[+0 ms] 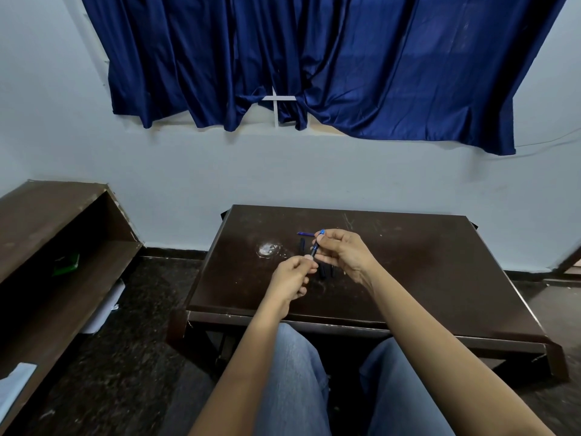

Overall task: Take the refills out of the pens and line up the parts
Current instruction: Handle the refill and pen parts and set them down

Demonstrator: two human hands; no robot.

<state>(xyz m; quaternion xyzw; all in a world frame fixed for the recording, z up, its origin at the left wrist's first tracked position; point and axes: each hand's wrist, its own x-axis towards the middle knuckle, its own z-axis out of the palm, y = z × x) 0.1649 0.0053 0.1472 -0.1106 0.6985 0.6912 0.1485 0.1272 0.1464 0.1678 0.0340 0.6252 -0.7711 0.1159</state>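
One pen (316, 247) aloft over the middle of the table (424, 278), tilted with its blue end toward 1 o'clock and its dark tip toward 7. Gripped along the upper barrel by the right hand (342, 254), thumb and curled fingers closed around it, likely to steady the body. Pinched at the low tip by the left hand (290, 280), fingertips closed on that end, remaining fingers curled under. Probably unscrewing the tip or drawing the refill out; too small to tell which. Held clear of the wood, seemingly to leave both ends free to turn.

Just beyond, at 12 o'clock, flat on the table: a thin blue refill (303, 234), lying crosswise, one end hidden behind the right hand. At 6 o'clock, under the hands, a few short dark parts (323, 273) side by side; at 11, another dark piece (301, 246). Count uncertain against the dark wood. Looks like the start of a row, so perhaps partway through the task.

At 9 o'clock, a white smear (268, 249) on the tabletop. Far off at 9, a brown shelf (63, 221) with something green (66, 262); high at 12, a blue curtain (314, 58). Nothing in the way of the row except the hands themselves, partly covering those parts.
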